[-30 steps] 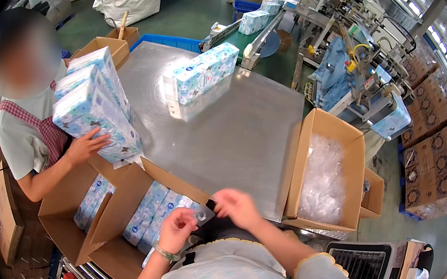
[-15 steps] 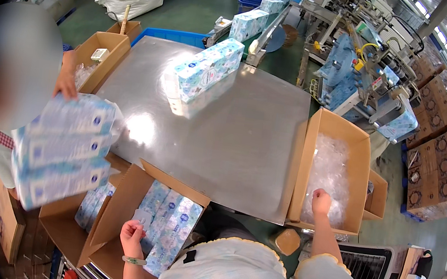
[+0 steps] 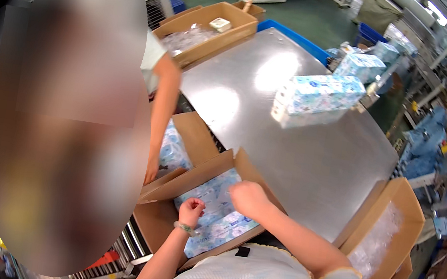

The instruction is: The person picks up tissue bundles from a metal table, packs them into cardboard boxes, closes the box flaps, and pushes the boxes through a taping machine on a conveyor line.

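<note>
An open cardboard box (image 3: 164, 229) in front of me holds blue-and-white wrapped packs (image 3: 218, 214). My left hand (image 3: 191, 211) is curled into a loose fist and rests on the packs inside the box. Beside it, my right hand (image 3: 249, 198) presses down on the same packs with its fingers bent; whether it grips anything I cannot tell. A co-worker's arm (image 3: 162, 113) reaches down into a second box (image 3: 189, 134) of packs just to the left.
A steel table (image 3: 302, 151) carries a bundle of blue-and-white packs (image 3: 316, 98). A carton lined with clear plastic (image 3: 388, 239) stands at the right, another carton (image 3: 211, 28) at the far end. A roller conveyor (image 3: 120, 251) runs below the box. Machinery lines the right side.
My right hand came back from the plastic-lined carton to the packs in the near box. The co-worker has set down the held bundle and moved close on the left. My view swung left.
</note>
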